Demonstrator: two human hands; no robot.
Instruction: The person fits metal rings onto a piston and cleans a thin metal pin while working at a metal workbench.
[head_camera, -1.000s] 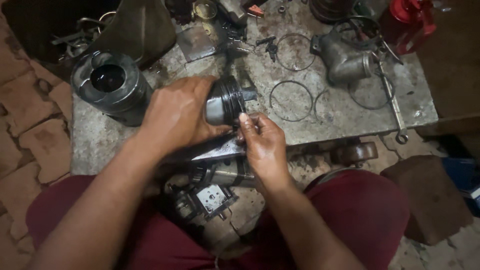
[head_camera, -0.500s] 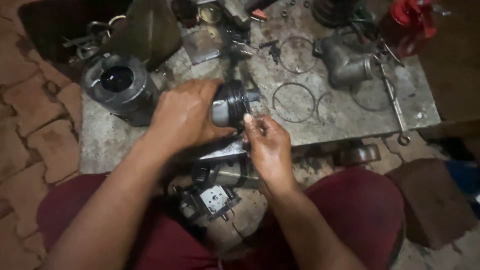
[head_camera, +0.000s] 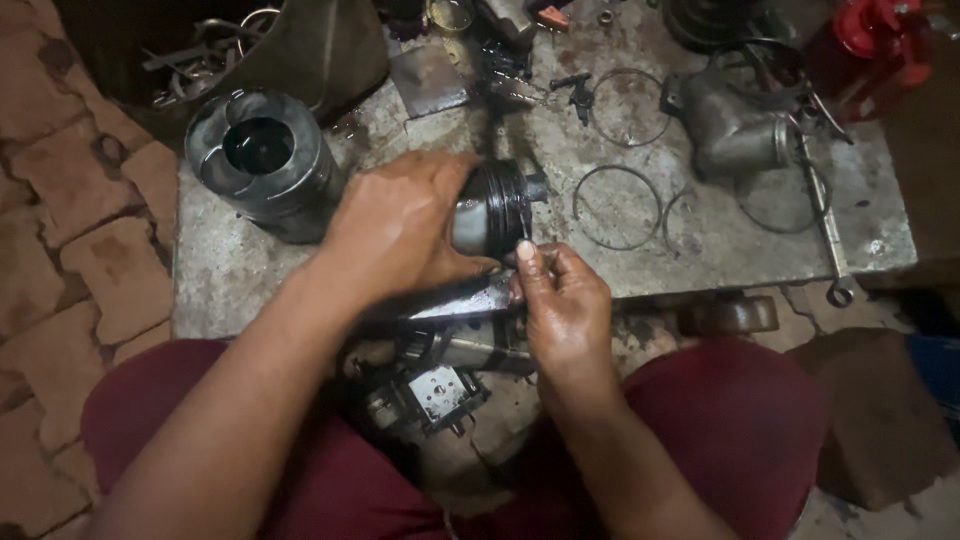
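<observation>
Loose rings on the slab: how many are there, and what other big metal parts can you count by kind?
Loose wire rings: 4
Pistons: 1, gripped by the left hand, touched by the right hand
Cylinder sleeves: 1
Cast pipe elbows: 1
Spanners: 1
Total: 8

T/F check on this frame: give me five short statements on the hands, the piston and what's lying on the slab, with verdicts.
1. The left hand grips the piston. True.
2. The right hand rests flat on the slab, away from the piston. False: its fingertips are up at the piston's lower edge.
3. Loose thin rings lie on the slab right of the piston. True.
4. The cylinder sleeve stands right of the hands. False: it stands to their left.
5. A spanner lies near the slab's right edge. True.
</observation>
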